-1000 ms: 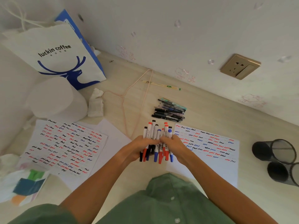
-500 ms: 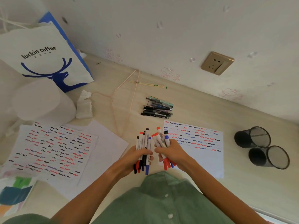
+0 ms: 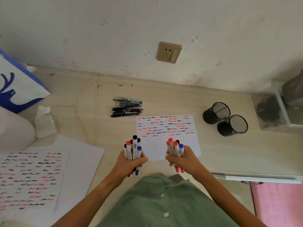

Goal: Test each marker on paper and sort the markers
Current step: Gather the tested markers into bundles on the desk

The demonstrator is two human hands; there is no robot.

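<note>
My left hand [image 3: 131, 163] grips an upright bundle of markers [image 3: 133, 149] with black, red and blue caps. A second bundle of markers [image 3: 175, 149], mostly red-capped with one blue, stands in the grip of my right hand [image 3: 182, 159]. Both hands hover over the desk's front edge, a hand's width apart. Behind them lies a white test sheet [image 3: 167, 133] with rows of red, blue and black squiggles on its far half. Two black mesh pen cups [image 3: 224, 119] lie on their sides to the right of it.
A pile of dark pens [image 3: 127, 107] lies behind the sheet. More squiggle-covered paper [image 3: 31, 177] covers the left of the desk. A coffee bag [image 3: 18, 89], crumpled tissue [image 3: 45, 120], a thin cord [image 3: 88, 99] and a clear box [image 3: 278, 110] ring the work area.
The single bundle held by both hands has been split in two. My hands have drawn apart, each keeping part of the markers. The view has swung right.
</note>
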